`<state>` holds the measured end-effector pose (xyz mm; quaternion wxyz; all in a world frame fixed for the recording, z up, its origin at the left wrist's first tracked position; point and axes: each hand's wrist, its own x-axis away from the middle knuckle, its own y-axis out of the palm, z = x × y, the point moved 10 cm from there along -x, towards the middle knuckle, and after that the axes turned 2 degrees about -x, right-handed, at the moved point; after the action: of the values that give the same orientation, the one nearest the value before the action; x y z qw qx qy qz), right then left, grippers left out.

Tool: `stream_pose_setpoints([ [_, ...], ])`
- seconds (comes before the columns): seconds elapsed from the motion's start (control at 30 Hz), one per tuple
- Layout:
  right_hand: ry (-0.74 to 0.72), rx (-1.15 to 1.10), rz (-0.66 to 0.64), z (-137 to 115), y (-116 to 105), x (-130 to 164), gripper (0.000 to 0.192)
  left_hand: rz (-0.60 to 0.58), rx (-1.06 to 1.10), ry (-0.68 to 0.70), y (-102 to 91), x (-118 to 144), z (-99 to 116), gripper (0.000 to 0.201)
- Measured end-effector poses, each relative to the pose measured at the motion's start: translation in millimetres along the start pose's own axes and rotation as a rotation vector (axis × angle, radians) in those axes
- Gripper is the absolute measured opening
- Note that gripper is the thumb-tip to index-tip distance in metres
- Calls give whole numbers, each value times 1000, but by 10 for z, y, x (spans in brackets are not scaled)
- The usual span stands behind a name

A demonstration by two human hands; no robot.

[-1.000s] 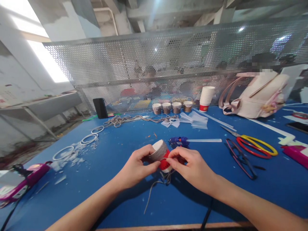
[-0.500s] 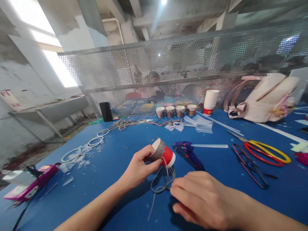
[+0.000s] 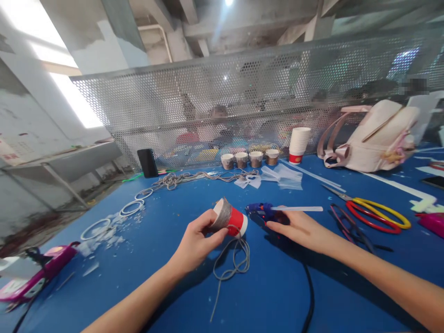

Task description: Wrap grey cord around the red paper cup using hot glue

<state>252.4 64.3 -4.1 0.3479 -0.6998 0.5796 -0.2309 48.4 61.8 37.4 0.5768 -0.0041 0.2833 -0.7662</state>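
My left hand (image 3: 199, 240) grips a red and white paper cup (image 3: 237, 221) tilted on its side, its mouth facing up and left. Grey cord (image 3: 223, 213) is wound round the half of the cup near the rim. The loose tail of the cord (image 3: 239, 267) hangs in loops down onto the blue table. To the right, my right hand (image 3: 294, 224) is wrapped round the handle of a dark blue glue gun (image 3: 260, 209), whose nozzle points left at the cup but stands apart from it. A translucent glue stick (image 3: 301, 209) sticks out of its back.
Several cord-wrapped cups (image 3: 255, 159) and a stack of paper cups (image 3: 299, 144) stand at the back. Scissors (image 3: 373, 212) and eyeglasses (image 3: 350, 229) lie right, near a backpack (image 3: 374, 138). White rings (image 3: 132, 207), a phone (image 3: 147, 163) and a purple power strip (image 3: 41, 275) are left.
My right hand has left the loose cord, moved up and away, and closed round the glue gun's handle. My left hand still holds the cup. The view has shifted slightly.
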Motion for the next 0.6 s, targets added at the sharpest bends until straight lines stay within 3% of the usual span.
stream_pose_setpoints([
  [0.07,41,-71,-40,20,129,-113,28,2,1,7,6,4,8,12],
  [0.23,81,-203,56,39,197,-193,21,3,-26,10,27,2,35,9],
  [0.43,5,-444,181,-146,25,106,24,25,-99,-1,1,-1,-44,6],
  [0.6,-105,-412,185,-431,6,336,23,46,-166,-24,-14,1,-89,10],
])
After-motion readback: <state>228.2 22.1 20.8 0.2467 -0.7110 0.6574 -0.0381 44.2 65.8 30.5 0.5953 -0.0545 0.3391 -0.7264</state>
